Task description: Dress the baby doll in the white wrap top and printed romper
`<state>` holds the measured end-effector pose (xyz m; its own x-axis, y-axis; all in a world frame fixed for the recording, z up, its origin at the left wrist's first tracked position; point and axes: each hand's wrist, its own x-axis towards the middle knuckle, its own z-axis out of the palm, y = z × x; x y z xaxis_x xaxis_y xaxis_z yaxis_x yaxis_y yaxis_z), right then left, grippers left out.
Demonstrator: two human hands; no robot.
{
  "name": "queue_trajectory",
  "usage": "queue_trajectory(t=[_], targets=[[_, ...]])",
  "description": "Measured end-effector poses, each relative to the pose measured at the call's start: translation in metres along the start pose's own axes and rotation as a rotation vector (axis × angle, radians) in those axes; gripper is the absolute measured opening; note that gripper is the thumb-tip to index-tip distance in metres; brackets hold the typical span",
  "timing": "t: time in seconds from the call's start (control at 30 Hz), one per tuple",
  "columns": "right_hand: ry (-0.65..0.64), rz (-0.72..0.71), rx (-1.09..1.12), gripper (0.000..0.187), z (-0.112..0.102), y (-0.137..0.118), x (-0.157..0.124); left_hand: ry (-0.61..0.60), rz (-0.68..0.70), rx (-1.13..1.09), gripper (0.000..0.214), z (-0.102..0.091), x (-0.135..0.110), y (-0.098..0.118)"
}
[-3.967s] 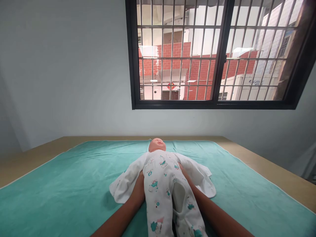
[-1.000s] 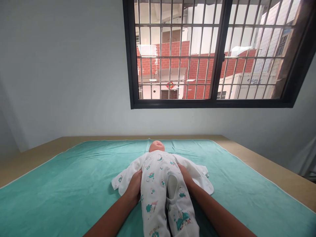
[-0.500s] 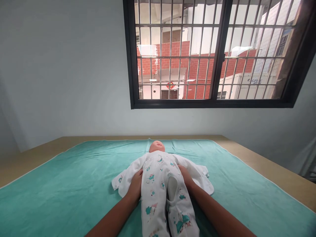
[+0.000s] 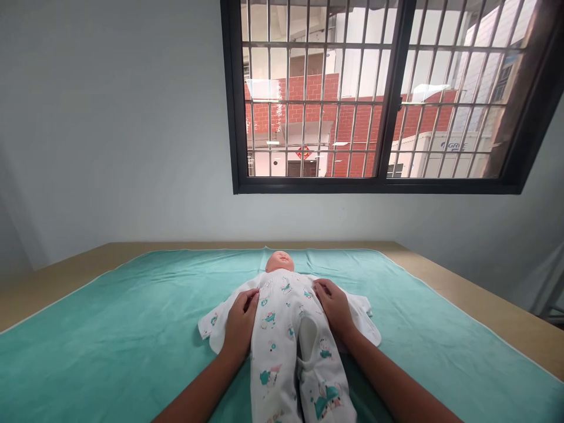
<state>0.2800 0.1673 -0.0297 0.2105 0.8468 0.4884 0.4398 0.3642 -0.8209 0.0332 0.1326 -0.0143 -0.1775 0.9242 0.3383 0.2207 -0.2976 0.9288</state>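
A baby doll (image 4: 280,261) lies face up with its head at the far end. Over its body is a white baby romper (image 4: 284,329) with small teal and pink prints, its two legs stretched toward me. My left hand (image 4: 241,320) is at the romper's left side, fingers bent and pinched at its edge. On the opposite side, my right hand (image 4: 333,305) has curled fingers at the other edge, near the doll's chest. A white long-sleeved garment (image 4: 359,320) spreads out from under the romper on both sides; my wrists cover parts of it.
A teal cloth (image 4: 132,317) covers most of the wooden tabletop (image 4: 493,305), whose border shows around it. Behind stands a grey wall (image 4: 123,129) with a black-framed, barred window (image 4: 311,185).
Both hands have come up from beside and under the doll's sides onto the romper's edges, so their backs and fingers now show. Doll and clothes have hardly moved.
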Motion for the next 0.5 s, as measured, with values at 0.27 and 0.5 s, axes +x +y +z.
queue_trajectory(t=[0.27,0.5], targets=[[-0.206,0.067,0.275,0.028,0.008,-0.008,0.009,-0.132,0.088,0.104,0.034,0.003,0.004,-0.004],[-0.249,-0.049,0.049,0.023,0.011,-0.027,0.044,-0.058,0.455,0.507,0.036,-0.007,0.016,-0.023]])
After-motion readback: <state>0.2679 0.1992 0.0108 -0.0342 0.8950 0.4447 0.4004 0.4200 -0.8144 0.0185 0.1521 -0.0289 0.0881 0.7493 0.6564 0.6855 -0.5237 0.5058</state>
